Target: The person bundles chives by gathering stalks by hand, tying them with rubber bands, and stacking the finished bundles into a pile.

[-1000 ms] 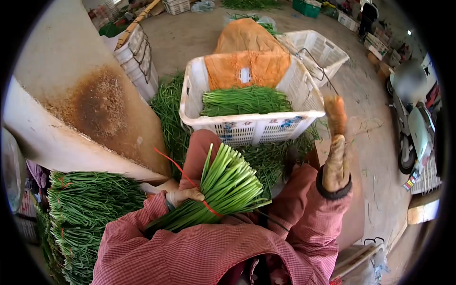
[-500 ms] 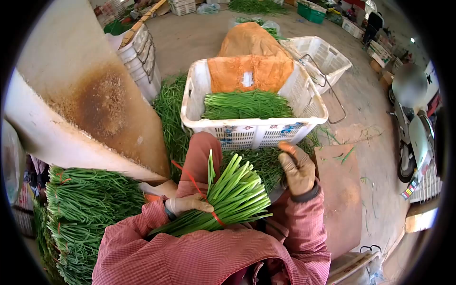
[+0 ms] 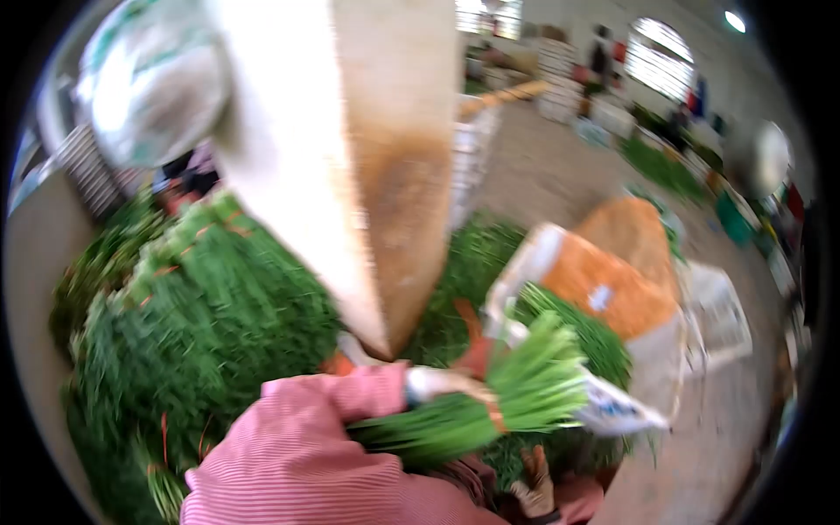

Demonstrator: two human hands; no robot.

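Observation:
A bundle of long green stalks [image 3: 534,385] with pale cut ends to the right lies across my lap, tied with a red band. My left hand [image 3: 446,383] is closed round it beside the band, its fingers blurred. Below the bundle, my gloved right hand [image 3: 535,490] has its fingers raised and apart, with nothing seen in it. Beyond my hands, a white crate [image 3: 534,254] with an orange cloth [image 3: 612,280] holds more green stalks [image 3: 582,337].
A large pile of banded green bundles [image 3: 210,324] fills the left side. A white pillar [image 3: 289,157] with a brown stain stands ahead. Loose greens [image 3: 477,262] lie at its foot. A second white crate [image 3: 717,315] is at the right, with people farther back.
The view has swung left, bringing the pile and pillar further in. My right hand has come down from the raised position at the right to below the bundle. My left hand keeps its hold.

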